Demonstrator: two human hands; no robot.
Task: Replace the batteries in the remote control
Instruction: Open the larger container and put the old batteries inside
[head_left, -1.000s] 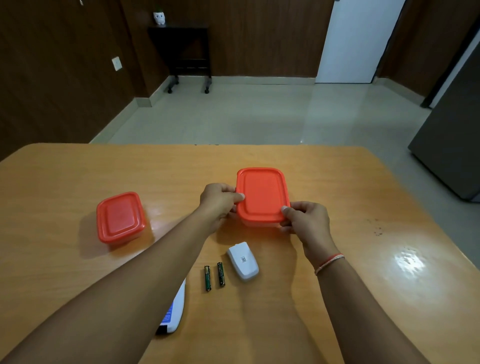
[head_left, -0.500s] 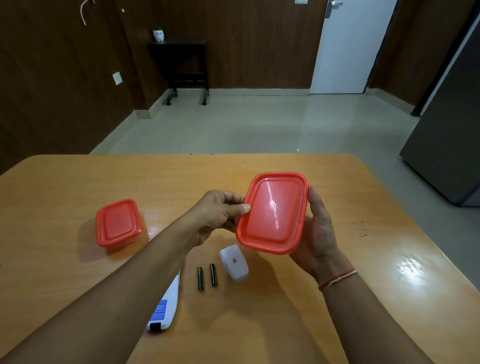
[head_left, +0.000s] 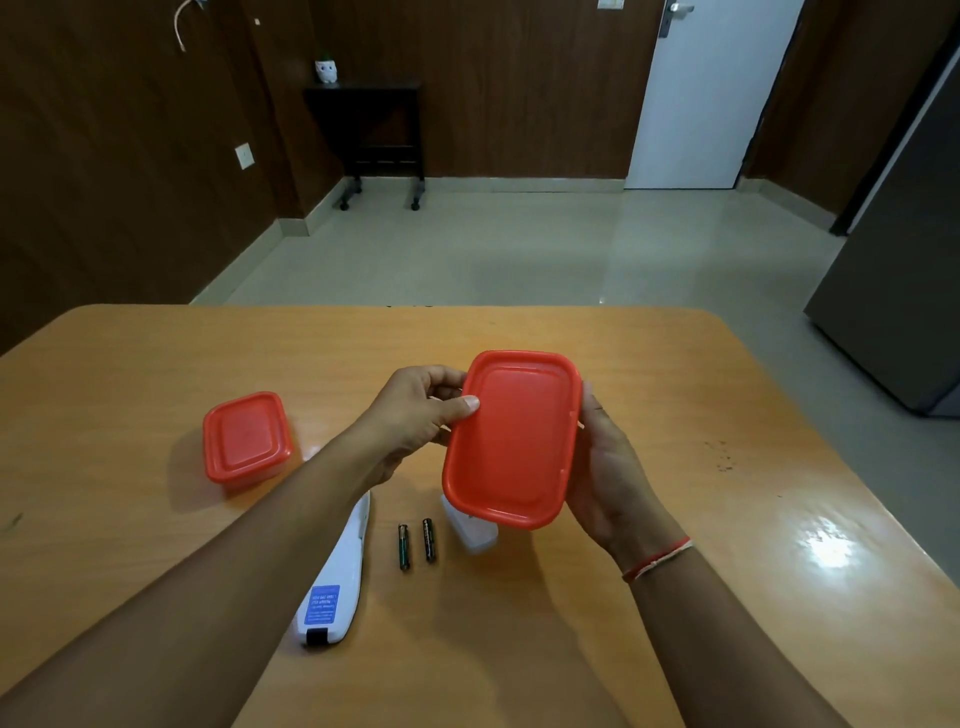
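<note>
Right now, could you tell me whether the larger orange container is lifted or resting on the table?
Lifted and tilted: both hands hold the larger orange container above the table.

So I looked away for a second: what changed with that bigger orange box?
Both hands, left hand and right hand, lifted the rectangular orange-lidded plastic box off the wooden table and tilted its lid toward the camera. The small square orange-lidded box, two batteries and white remote stayed put.
</note>
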